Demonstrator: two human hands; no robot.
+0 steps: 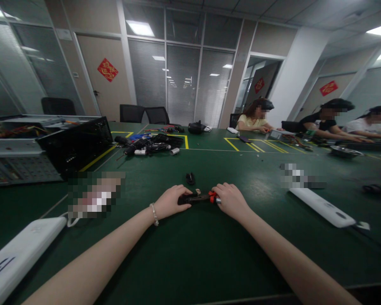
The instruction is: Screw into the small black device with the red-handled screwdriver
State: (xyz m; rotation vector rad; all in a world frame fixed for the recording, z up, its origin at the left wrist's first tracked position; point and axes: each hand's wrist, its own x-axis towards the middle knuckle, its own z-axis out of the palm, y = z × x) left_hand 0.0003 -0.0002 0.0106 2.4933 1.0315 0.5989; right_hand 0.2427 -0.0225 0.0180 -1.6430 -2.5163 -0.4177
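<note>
My left hand, with a beaded bracelet at the wrist, is closed around a small black part just above the green table. From the other side my right hand grips pliers with red handles. Their dark jaws point left and reach the black part; whether they bite on it I cannot tell. A tiny tan piece shows just above the jaws. Slightly farther off, another small black piece lies on the table.
An opened computer case stands at left. Beyond my hands lies a heap of black cables and tools. White power banks lie near left and at right. A metal bowl and several people are at the far right.
</note>
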